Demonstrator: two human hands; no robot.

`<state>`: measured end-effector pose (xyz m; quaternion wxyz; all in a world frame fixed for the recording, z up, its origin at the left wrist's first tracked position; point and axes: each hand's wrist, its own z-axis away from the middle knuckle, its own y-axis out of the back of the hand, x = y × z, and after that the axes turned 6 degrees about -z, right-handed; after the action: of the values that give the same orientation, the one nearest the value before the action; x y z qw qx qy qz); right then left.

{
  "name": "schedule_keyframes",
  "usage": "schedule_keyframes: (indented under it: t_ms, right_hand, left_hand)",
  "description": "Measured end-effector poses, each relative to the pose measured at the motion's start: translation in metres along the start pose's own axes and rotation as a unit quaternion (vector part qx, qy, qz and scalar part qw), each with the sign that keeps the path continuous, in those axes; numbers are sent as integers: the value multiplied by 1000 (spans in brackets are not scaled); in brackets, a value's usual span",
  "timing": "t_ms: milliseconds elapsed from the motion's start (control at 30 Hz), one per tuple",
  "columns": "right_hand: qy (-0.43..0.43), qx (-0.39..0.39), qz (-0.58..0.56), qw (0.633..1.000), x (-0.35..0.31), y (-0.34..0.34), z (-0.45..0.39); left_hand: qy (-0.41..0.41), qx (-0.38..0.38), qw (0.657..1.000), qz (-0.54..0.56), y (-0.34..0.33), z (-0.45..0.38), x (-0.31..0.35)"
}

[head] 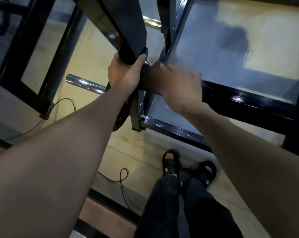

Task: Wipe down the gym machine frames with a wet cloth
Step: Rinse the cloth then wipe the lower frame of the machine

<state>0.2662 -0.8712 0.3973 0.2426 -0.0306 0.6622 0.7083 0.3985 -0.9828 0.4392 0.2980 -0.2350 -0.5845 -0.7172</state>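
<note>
The gym machine has a glossy black steel frame; one thick rail runs right from the centre and a thinner rail lies lower down. A black padded beam slants down from the top. My left hand grips this beam's lower end, thumb on one side and fingers on the other. My right hand is blurred and lies over the frame joint just right of it. A dark mass shows under its palm. I cannot tell whether that is a cloth or part of the machine.
A chrome bar sticks out to the left of the joint, and another sits higher up. A second black frame stands at left. Thin cables loop on the pale floor. My feet in black sandals stand just below the lower rail.
</note>
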Motion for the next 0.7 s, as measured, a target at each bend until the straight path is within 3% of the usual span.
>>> schedule_keyframes:
  t_ms: [167,433,533,700]
  right_hand:
    - [-1,71,26,997,36,0,35]
    - [10,33,-4,999,-27,-16,-21]
    - [27,52,-7,998,-1,-8,7]
    - [-18,65,19,998,50,10,52]
  left_hand:
    - [1,-27,999,-19,5,-5,0]
    - [15,-8,1000,3,2,-2,2]
    - [12,-7,1000,1,1,1,1]
    - [21,-19,999,24,1,2,1]
